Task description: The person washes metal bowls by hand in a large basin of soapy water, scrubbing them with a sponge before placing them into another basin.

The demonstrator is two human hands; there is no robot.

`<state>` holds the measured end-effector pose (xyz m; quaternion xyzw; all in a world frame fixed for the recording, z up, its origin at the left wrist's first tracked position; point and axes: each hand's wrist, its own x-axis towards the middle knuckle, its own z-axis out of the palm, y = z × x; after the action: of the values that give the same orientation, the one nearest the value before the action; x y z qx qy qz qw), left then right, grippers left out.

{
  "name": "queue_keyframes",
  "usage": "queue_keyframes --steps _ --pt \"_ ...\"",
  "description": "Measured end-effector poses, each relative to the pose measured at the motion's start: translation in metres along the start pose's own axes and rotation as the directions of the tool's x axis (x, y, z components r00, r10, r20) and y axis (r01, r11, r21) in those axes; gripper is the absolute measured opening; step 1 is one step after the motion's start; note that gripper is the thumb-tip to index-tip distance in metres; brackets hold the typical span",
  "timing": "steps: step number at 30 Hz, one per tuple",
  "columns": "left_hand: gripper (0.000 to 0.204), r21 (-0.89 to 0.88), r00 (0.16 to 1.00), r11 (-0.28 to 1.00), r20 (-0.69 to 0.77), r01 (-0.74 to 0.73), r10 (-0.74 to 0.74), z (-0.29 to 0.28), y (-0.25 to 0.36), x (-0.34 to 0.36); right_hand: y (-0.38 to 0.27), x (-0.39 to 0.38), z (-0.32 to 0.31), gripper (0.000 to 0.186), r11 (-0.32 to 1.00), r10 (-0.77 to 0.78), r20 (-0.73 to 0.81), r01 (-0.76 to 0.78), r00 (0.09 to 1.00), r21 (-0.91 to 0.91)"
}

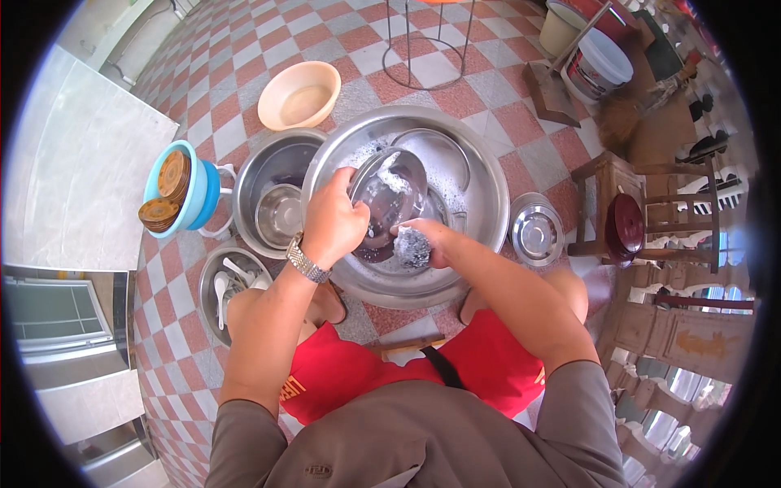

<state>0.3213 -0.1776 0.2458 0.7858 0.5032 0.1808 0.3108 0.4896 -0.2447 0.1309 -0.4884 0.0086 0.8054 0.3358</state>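
Observation:
My left hand point(338, 218) grips the rim of a soapy metal bowl point(400, 175), thumb pointing across it. The bowl is tilted over a large stainless steel basin point(492, 175) in front of me. A foamy grey scouring pad point(412, 247) is in my right hand point(437, 237), close to the bowl's near right edge; I cannot tell whether pad and bowl touch. Suds and other metal ware, including a round piece point(439, 146), lie inside the basin, partly hidden by the bowl and my hands.
Left of the basin stand a metal pot point(244, 183) holding a smaller bowl point(279, 213), and a bowl with white spoons point(221, 285). A peach basin point(299, 77) is behind, a blue tub point(154, 183) with brown coasters farther left. At right are metal lids point(538, 233) and a wooden chair point(598, 183).

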Motion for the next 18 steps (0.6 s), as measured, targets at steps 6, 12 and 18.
queue_keyframes --steps 6,12,18 --pt "0.049 -0.105 0.978 0.982 0.150 0.158 -0.141 -0.006 -0.020 0.004 -0.001 0.000 0.006 0.018 0.993 -0.002 -0.069 -0.006 0.998 -0.121" --pt "0.045 -0.268 0.984 0.950 -0.025 0.163 -0.176 -0.025 -0.042 0.014 -0.035 0.001 -0.010 0.051 0.656 -0.317 0.101 0.296 0.943 -0.694" --pt "0.043 -0.460 0.961 0.882 -0.185 0.099 -0.204 -0.040 -0.062 0.019 -0.083 -0.015 -0.038 0.041 -0.096 -0.599 0.071 0.016 0.798 -0.995"
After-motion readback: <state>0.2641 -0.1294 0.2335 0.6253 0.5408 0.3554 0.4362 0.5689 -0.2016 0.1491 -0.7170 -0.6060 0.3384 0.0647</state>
